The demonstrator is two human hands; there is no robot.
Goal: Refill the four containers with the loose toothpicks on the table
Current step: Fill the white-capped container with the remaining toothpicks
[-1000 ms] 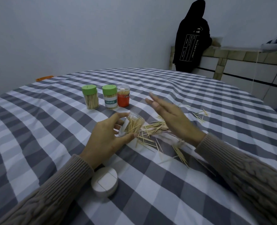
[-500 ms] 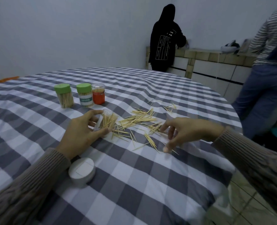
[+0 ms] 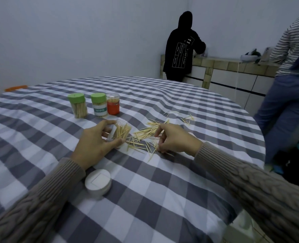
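My left hand (image 3: 94, 146) grips a clear open container (image 3: 119, 131), tilted on its side with its mouth facing right and toothpicks inside. Loose toothpicks (image 3: 145, 133) lie scattered on the checked tablecloth just right of it. My right hand (image 3: 176, 139) rests on that pile with curled fingers, pinching toothpicks near its thumb. Behind stand two green-lidded containers (image 3: 77, 105), (image 3: 99, 105) and a clear one with an orange label (image 3: 113, 106), all holding toothpicks.
A white round lid (image 3: 98, 183) lies near my left forearm. More stray toothpicks (image 3: 187, 118) sit farther right. The table edge (image 3: 257, 120) curves on the right, where a person in striped top (image 3: 288, 85) stands close. Another person in black (image 3: 182, 48) stands at a counter.
My right hand dropped from raised and flat above the pile onto the toothpicks, fingers curling to gather them. My left hand kept holding the tilted container. The camera view swung right.
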